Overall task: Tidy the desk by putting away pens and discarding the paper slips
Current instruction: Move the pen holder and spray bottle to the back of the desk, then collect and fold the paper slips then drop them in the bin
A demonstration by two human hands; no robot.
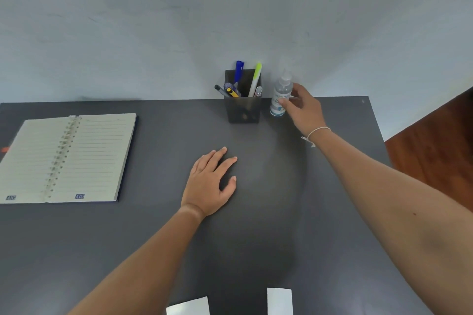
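A dark square pen holder [243, 110] stands at the desk's far edge with several pens in it, among them a blue marker [239, 71] and a yellow-green highlighter [256, 79]. Two white paper slips lie at the near edge: one [189, 306] at bottom centre, one [279, 300] to its right. My left hand [208, 184] rests flat on the desk, palm down, holding nothing. My right hand [303, 107] reaches to the right of the holder, and its fingers wrap a clear spray bottle [281, 96] standing there.
An open spiral notebook [69, 158] with lined pages lies at the left of the grey desk [256, 238]. A pale wall rises behind the desk. Brown wooden floor [435, 148] shows beyond the desk's right edge.
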